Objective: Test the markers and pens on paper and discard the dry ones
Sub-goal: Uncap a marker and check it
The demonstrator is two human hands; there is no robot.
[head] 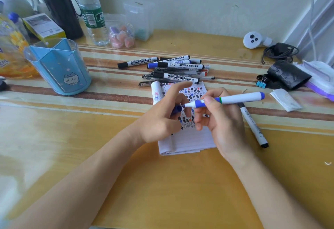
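The right hand (222, 120) is clamped on a marker (235, 98), the left hand (162, 118) on its cap (176, 110); notepad (191, 142) ink could be smeared by resting fingers.

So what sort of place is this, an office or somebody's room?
Most likely a study desk at home or in a dorm, not an office. A cartoon pen holder, a water bottle and a pile of whiteboard markers beside a scribbled notepad sit on it.
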